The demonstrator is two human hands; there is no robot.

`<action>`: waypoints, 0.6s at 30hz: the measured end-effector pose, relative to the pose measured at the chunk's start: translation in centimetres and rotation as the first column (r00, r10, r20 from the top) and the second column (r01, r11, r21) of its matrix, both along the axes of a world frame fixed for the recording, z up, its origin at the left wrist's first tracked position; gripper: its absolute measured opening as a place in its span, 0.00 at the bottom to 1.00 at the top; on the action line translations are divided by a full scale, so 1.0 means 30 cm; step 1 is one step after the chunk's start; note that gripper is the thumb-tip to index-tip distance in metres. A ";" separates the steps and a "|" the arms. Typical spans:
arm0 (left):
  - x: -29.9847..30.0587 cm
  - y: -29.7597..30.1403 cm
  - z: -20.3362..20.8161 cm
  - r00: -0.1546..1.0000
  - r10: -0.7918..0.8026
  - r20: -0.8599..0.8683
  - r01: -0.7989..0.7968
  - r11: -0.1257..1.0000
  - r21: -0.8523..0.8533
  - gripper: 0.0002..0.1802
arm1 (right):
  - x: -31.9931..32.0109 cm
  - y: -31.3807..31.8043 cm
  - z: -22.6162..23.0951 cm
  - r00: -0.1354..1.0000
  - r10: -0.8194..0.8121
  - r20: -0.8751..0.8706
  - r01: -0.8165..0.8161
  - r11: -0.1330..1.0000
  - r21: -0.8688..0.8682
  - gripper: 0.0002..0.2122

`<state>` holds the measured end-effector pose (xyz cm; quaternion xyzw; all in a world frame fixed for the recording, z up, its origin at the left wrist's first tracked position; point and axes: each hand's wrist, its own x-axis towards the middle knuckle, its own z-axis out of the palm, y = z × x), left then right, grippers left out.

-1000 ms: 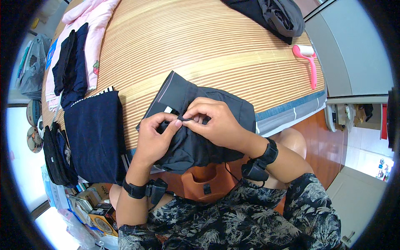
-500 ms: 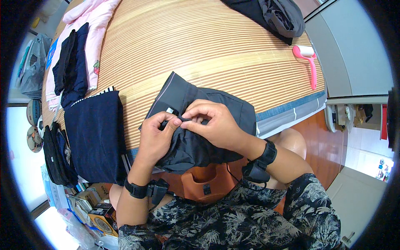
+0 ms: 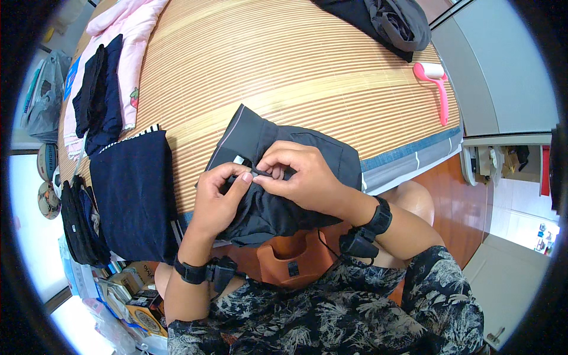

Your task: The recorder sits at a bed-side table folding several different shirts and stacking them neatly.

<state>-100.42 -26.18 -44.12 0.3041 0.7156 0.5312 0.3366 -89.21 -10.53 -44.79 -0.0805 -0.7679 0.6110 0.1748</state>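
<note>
A dark grey garment (image 3: 331, 151), which looks like folded trousers with a wide waistband, lies at the near edge of the mat, part of it hanging over. My left hand (image 3: 218, 198) pinches a small dark strip of its fabric between thumb and forefinger, just below a white label (image 3: 239, 160). From the other side, my right hand (image 3: 305, 176) grips the same strip, fingers curled, its thumb almost touching the left fingertips. Whether the strip is a cord, a loop or a seam, I cannot make out.
A folded navy garment (image 3: 133, 195) lies to the left, dark clothes (image 3: 97, 94) on a pink cloth (image 3: 133, 56) beyond it. At far right are a pink-handled lint roller (image 3: 441, 94) and more dark clothing (image 3: 396, 26). A brown stool (image 3: 313, 251) shows below me.
Both hands keep their pinch on the garment, with only slight shifts of the fingers. The whole view has moved a little.
</note>
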 end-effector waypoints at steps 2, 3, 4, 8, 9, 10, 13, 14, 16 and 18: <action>-0.001 -0.002 0.003 1.000 0.001 0.015 -0.001 1.000 0.002 0.08 | 0.000 0.000 0.003 1.000 0.002 -0.013 -0.001 0.999 0.033 0.08; -0.002 -0.002 0.005 1.000 0.003 0.030 -0.003 1.000 0.004 0.08 | 0.001 0.000 0.006 1.000 0.002 -0.014 -0.002 0.999 0.034 0.08; -0.001 -0.002 0.010 1.000 0.003 0.028 -0.003 1.000 0.004 0.08 | 0.003 0.001 0.009 1.000 0.000 -0.006 0.001 0.999 0.040 0.08; -0.004 -0.003 -0.001 1.000 -0.011 0.024 0.011 0.999 0.031 0.07 | -0.001 -0.008 0.001 0.997 -0.050 -0.055 0.050 0.999 -0.005 0.07; -0.005 -0.004 -0.005 0.999 -0.014 0.030 0.012 0.999 0.048 0.07 | -0.001 -0.009 0.000 0.997 -0.049 -0.056 0.049 0.999 -0.005 0.07; -0.005 -0.004 -0.004 0.999 -0.014 0.030 0.012 0.999 0.049 0.07 | 0.000 -0.011 0.000 0.998 -0.046 -0.032 0.044 0.997 -0.059 0.07; -0.007 -0.009 0.001 0.991 -0.003 0.136 -0.005 0.999 0.052 0.07 | -0.002 -0.012 0.000 0.999 -0.032 0.000 0.032 0.992 -0.125 0.07; -0.008 -0.008 0.000 0.992 -0.013 0.124 0.007 0.999 0.048 0.07 | -0.002 -0.011 0.000 1.000 -0.026 0.010 0.027 0.991 -0.134 0.07; -0.008 -0.007 0.000 0.993 -0.024 0.113 0.019 0.999 0.043 0.08 | 0.001 -0.011 0.000 0.999 -0.018 0.035 0.023 0.989 -0.144 0.07; -0.007 -0.006 0.005 0.994 -0.024 0.107 0.021 0.999 0.028 0.08 | 0.003 -0.009 0.000 0.998 -0.008 0.059 0.017 0.988 -0.155 0.07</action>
